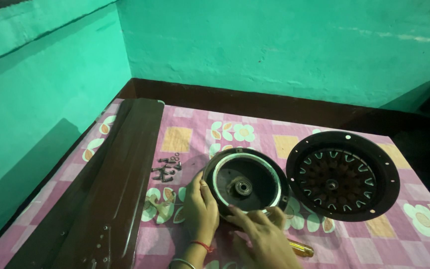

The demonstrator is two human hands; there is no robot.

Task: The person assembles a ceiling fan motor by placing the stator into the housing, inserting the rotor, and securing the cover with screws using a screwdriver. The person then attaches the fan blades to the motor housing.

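Low in the middle of the frame, a round dark metal motor housing with a pale inner ring and a central bearing (pixel 246 183) is held on a pink checked cloth with flower prints (pixel 190 134); the left hand (pixel 200 208) is cupped against its left rim, fingers curled round the edge, while the right hand (pixel 264 230) is laid open over the near rim, fingertips spread on the pale ring; neither hand is closed in a full grip. The housing is judged heavy and rigid, its painted rim possibly slippery, so the outer rim on both sides is the best hold. To the right, just beside it, a dark round stator plate with copper windings (pixel 343 174) is laid flat; to the left, small metal screws (pixel 165 168) are scattered near long dark brown fan blades (pixel 110 189); a yellow-handled screwdriver (pixel 300 248) is partly hidden under the right hand.
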